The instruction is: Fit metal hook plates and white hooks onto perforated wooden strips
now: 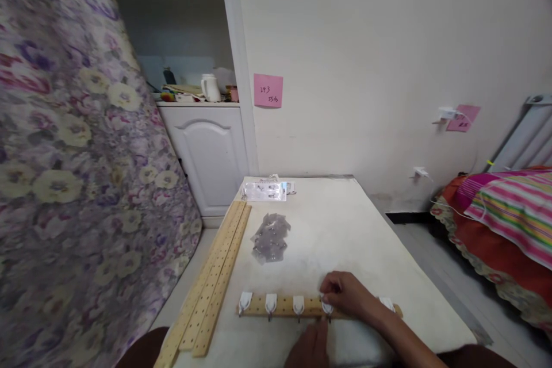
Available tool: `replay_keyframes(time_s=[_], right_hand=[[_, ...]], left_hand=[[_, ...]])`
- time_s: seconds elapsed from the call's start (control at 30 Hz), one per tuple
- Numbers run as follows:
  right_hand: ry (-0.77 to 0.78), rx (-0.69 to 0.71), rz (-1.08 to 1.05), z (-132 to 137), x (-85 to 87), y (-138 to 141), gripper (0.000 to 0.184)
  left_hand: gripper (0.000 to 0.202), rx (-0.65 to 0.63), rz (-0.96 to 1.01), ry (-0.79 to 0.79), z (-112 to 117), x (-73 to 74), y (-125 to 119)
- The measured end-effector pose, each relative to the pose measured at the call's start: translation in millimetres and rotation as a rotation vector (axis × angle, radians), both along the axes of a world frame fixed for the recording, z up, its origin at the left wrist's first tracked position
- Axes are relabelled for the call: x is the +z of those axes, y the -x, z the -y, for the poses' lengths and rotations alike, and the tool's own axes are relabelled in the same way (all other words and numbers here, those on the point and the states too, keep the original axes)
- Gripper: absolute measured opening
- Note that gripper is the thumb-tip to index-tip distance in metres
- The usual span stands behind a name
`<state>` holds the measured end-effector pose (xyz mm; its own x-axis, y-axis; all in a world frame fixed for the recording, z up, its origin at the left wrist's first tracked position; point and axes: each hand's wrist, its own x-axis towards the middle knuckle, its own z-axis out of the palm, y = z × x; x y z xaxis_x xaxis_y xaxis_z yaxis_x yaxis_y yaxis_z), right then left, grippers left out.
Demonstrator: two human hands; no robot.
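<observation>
Hook (pixel 327 309) under R hand (pixel 350 297) fingertips

Left hand (pixel 311 349): cut off by the bottom edge.
Wooden strip (pixel 284 306): part hidden under the right hand (pixel 347 296).
Pink note (pixel 268 91): writing too small to read.
Bed (pixel 509 213): cut off at the right edge.

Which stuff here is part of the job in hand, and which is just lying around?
In hand: right hand, left hand, wooden hook strip, white hooks, likely clear pieces pile.
Lying about: spare strips, plastic pack, white jug, pink note.
</observation>
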<state>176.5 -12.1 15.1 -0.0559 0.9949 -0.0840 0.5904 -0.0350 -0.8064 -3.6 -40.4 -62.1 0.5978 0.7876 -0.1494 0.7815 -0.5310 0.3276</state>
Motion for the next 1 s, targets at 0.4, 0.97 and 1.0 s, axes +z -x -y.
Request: replay_keyframes(time_s=[0.4, 0.97, 1.0], right_hand=[[0.163, 0.036, -0.295, -15.2, -13.0, -10.3, 0.013], [0.225, 0.106, -0.231, -20.5, -7.7, -17.1, 0.016], [0.221, 0.112, -0.223, -19.6, -3.8, -17.1, 0.016]], left_hand=[[0.063, 0.050, -0.062, -0.088, 0.2, 14.2, -11.5], [0.066, 0.038, 0.035, -0.140, 2.1, 13.3, -5.3], [0.066, 0.041, 0.040, -0.121, 2.0, 13.3, -4.6]])
